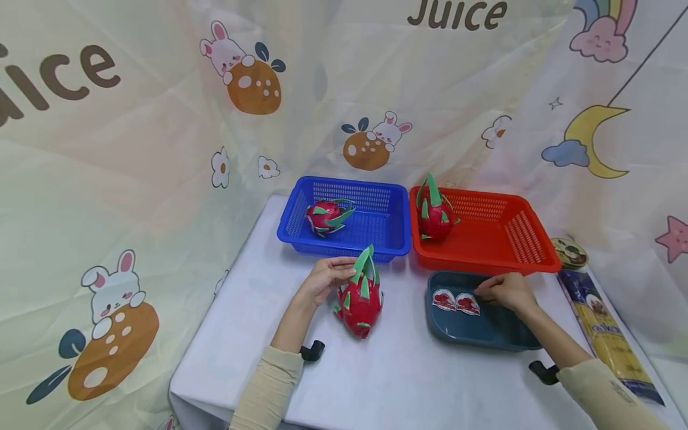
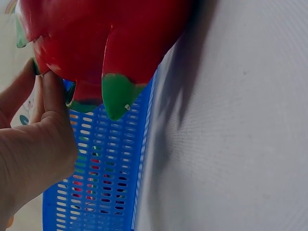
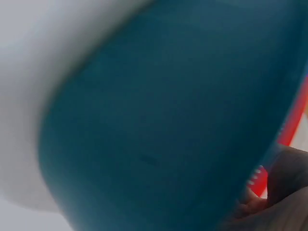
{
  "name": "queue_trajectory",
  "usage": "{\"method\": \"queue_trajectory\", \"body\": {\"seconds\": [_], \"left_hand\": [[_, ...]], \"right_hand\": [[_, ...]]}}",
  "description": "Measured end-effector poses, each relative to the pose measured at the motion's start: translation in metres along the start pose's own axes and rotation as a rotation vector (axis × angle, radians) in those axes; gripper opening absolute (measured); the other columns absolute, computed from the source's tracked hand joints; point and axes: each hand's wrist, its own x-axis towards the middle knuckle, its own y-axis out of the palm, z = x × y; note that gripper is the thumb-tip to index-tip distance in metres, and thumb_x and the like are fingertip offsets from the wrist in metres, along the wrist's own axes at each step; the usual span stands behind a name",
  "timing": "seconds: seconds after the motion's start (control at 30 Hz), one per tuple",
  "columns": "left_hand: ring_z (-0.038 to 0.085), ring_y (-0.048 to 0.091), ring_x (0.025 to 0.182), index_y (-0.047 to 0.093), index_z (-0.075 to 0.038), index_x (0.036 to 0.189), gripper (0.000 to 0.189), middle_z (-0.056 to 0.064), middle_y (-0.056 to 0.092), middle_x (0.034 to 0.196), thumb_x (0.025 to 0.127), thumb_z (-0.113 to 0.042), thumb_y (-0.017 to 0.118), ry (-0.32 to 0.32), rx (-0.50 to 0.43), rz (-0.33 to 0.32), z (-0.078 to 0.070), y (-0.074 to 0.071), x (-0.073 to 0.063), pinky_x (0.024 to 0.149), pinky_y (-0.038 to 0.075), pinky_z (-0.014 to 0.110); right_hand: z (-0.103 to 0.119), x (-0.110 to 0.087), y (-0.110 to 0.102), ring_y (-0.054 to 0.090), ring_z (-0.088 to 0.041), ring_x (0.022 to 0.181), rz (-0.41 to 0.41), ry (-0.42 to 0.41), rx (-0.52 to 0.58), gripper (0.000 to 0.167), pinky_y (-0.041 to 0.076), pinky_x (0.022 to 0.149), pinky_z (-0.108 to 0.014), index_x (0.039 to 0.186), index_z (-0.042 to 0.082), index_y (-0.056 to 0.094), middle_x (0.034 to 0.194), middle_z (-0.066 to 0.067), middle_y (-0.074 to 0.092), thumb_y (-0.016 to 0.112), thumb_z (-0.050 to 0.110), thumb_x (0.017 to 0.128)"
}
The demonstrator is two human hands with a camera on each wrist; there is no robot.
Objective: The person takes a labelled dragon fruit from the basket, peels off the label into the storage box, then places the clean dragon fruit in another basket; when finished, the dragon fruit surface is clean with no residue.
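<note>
In the head view my left hand (image 1: 328, 279) pinches the green leaves at the far end of a red dragon fruit (image 1: 361, 307) at the table's middle. The left wrist view shows the dragon fruit (image 2: 110, 38) close up, thumb and fingers at its edge. My right hand (image 1: 507, 291) is over a dark teal tray (image 1: 484, 334), fingertips together at the upper right edge of a red-and-white sticker (image 1: 467, 304). Beside it in the tray lies a second sticker (image 1: 444, 300). The tray (image 3: 159, 110) fills most of the blurred right wrist view, hiding the fingertips.
Behind my left hand stands a blue basket (image 1: 344, 248) holding a dragon fruit (image 1: 325, 216). Right of it, a red basket (image 1: 484, 260) holds another dragon fruit (image 1: 434, 218). A yellow-and-blue packet (image 1: 610, 334) and a round disc-like item (image 1: 570, 252) lie along the right edge.
</note>
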Motion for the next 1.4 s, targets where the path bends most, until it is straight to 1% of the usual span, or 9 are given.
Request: {"method": "queue_trajectory", "body": {"seconds": [0.17,0.33,0.53,0.7,0.8,0.87,1.0,1.2,1.4], "left_hand": [[0.018,0.078,0.091,0.067,0.007,0.132,0.039,0.011,0.078,0.111,0.094,0.0,0.073,0.002,-0.001,0.005,0.001,0.0,0.0,0.08,0.062,0.027],[0.021,0.078,0.094,0.065,0.007,0.133,0.039,0.014,0.077,0.115,0.095,-0.001,0.072,0.005,0.016,0.014,0.002,-0.001,0.0,0.084,0.062,0.029],[0.019,0.078,0.094,0.065,0.008,0.134,0.04,0.014,0.077,0.115,0.095,0.0,0.072,0.004,0.009,0.009,0.002,-0.002,-0.001,0.084,0.062,0.029],[0.018,0.078,0.092,0.064,0.009,0.134,0.04,0.013,0.077,0.114,0.095,0.002,0.07,0.007,0.004,0.015,0.002,-0.002,0.0,0.082,0.063,0.028],[0.019,0.078,0.093,0.064,0.009,0.134,0.039,0.015,0.077,0.115,0.096,0.002,0.069,0.011,0.0,0.016,0.003,-0.001,0.0,0.083,0.063,0.029],[0.019,0.078,0.093,0.064,0.008,0.134,0.039,0.015,0.076,0.116,0.096,0.001,0.069,0.014,0.005,0.014,0.004,-0.001,0.001,0.083,0.062,0.029],[0.018,0.077,0.093,0.065,0.008,0.134,0.039,0.014,0.077,0.116,0.096,0.0,0.07,0.014,0.013,0.008,0.006,-0.001,0.002,0.082,0.063,0.028],[0.017,0.077,0.091,0.064,0.009,0.135,0.04,0.012,0.077,0.113,0.096,0.001,0.07,0.011,0.009,0.024,0.007,0.001,0.003,0.081,0.062,0.028],[0.016,0.077,0.092,0.066,0.009,0.131,0.037,0.01,0.078,0.111,0.095,0.002,0.069,0.023,0.016,0.022,0.005,-0.001,0.002,0.083,0.062,0.028]], "right_hand": [[0.026,-0.007,-0.001,0.077,-0.038,0.09,0.016,-0.043,0.002,0.034,0.065,0.076,-0.039,0.109,-0.01,0.076,0.098,-0.022,0.078,0.078,0.022,0.096],[0.061,-0.006,0.013,0.077,-0.034,0.094,0.079,-0.096,0.066,0.04,0.064,0.078,-0.036,0.112,-0.005,0.076,0.099,-0.018,0.079,0.079,0.032,0.095],[0.104,0.007,0.037,0.076,-0.035,0.097,0.179,-0.162,0.154,0.039,0.063,0.086,-0.045,0.116,-0.001,0.075,0.105,-0.018,0.078,0.079,0.032,0.095],[0.128,0.02,0.059,0.074,-0.039,0.106,0.314,-0.169,0.331,0.042,0.06,0.093,-0.05,0.127,-0.005,0.068,0.117,-0.023,0.074,0.073,0.026,0.1],[0.137,0.029,0.075,0.07,-0.041,0.115,0.422,-0.14,0.465,0.046,0.054,0.1,-0.054,0.136,-0.01,0.06,0.125,-0.026,0.071,0.068,0.021,0.103],[0.141,0.033,0.085,0.068,-0.042,0.119,0.472,-0.108,0.527,0.046,0.049,0.105,-0.058,0.139,-0.011,0.057,0.128,-0.026,0.07,0.064,0.019,0.105],[0.146,0.038,0.104,0.065,-0.043,0.123,0.526,-0.052,0.57,0.043,0.044,0.108,-0.062,0.14,-0.011,0.057,0.127,-0.025,0.07,0.06,0.017,0.107],[0.149,0.036,0.12,0.072,-0.038,0.114,0.537,0.028,0.606,0.041,0.047,0.106,-0.061,0.138,-0.01,0.06,0.121,-0.022,0.074,0.06,0.017,0.107],[0.147,0.03,0.125,0.074,-0.033,0.108,0.539,-0.02,0.627,0.041,0.051,0.103,-0.058,0.14,-0.009,0.059,0.118,-0.019,0.075,0.06,0.015,0.107]]}}
